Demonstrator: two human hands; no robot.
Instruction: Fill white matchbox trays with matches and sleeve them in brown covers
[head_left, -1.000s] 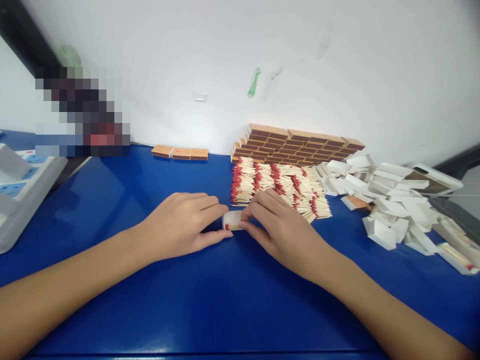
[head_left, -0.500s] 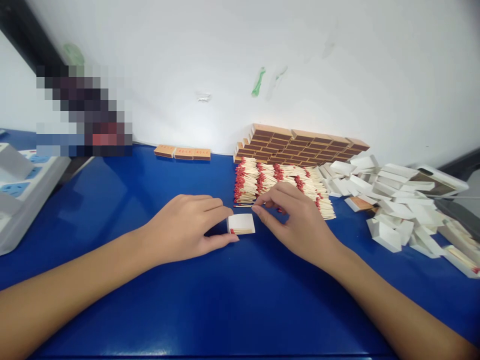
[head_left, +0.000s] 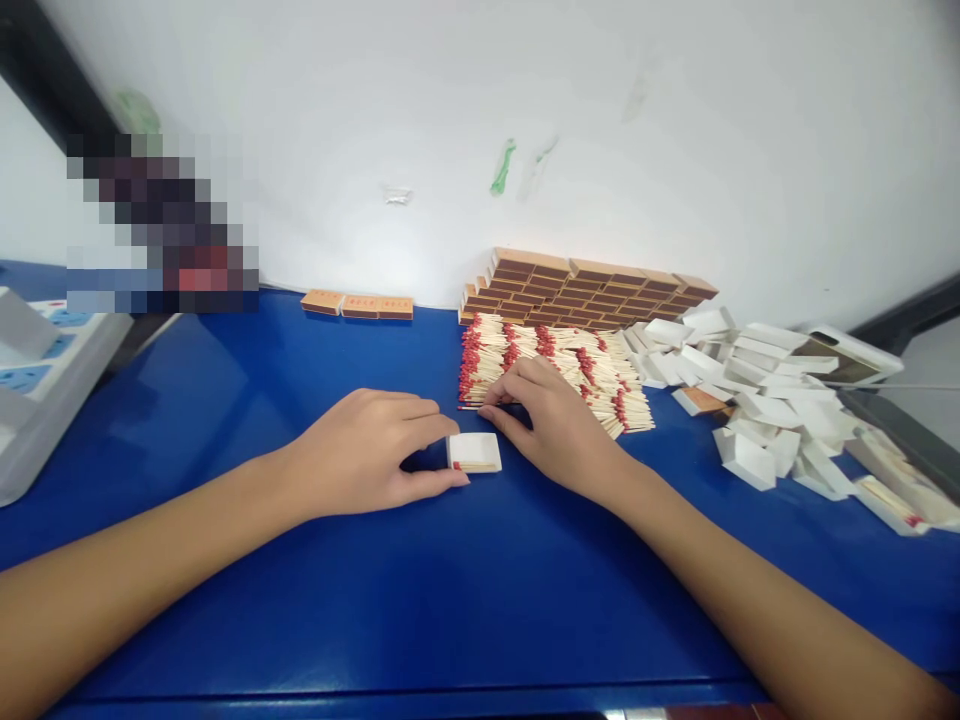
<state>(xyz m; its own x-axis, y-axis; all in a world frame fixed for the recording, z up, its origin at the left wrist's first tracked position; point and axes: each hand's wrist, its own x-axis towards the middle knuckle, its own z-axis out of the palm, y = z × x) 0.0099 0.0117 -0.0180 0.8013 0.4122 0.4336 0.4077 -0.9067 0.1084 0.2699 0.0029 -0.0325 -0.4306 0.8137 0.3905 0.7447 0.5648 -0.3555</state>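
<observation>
A small white matchbox tray (head_left: 480,446) lies on the blue table (head_left: 450,590) with a few red-tipped matches (head_left: 477,466) along its near side. My left hand (head_left: 375,450) holds the tray's left end between thumb and fingers. Beyond and to the right of the tray, my right hand (head_left: 551,425) has thumb and forefinger pinched at a single match (head_left: 468,408) by the front edge of a match pile (head_left: 517,350). Its other fingers curl over the pile and cover part of it.
A stack of closed matchboxes (head_left: 577,290) stands against the wall behind the pile. Three more matchboxes (head_left: 375,306) lie farther left. White empty trays (head_left: 765,400) are heaped at right, near one tray with matches (head_left: 889,505). A power strip (head_left: 75,390) sits at left.
My right hand has shifted left, its fingertips now at the single match by the pile's edge. My left hand stays on the tray. The view has turned slightly right.
</observation>
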